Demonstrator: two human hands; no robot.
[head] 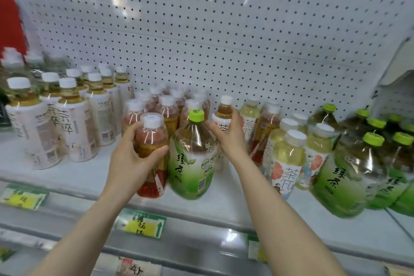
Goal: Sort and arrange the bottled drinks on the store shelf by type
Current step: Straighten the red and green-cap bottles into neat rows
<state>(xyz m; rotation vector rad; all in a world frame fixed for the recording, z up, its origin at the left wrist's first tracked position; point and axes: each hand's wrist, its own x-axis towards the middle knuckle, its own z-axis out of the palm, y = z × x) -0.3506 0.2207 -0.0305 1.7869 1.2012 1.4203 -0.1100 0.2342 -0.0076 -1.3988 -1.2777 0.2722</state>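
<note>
My left hand (132,159) grips a red-labelled tea bottle (152,139) with a white cap at the shelf's front. Right beside it stands a big green tea bottle (192,159) with a green cap. My right hand (228,134) is wrapped around a white-labelled tea bottle (224,110) just behind the green one. More red-labelled bottles (168,107) are grouped behind. White-labelled bottles (74,119) fill the left. Grapefruit-label bottles (289,154) and several green tea bottles (349,170) stand at the right.
The white shelf (94,170) has a pegboard back wall (201,29). Yellow-green price tags (141,224) hang along the front rail. A white shelf bracket (398,67) juts in at the right. Something red (11,22) shows at the far left.
</note>
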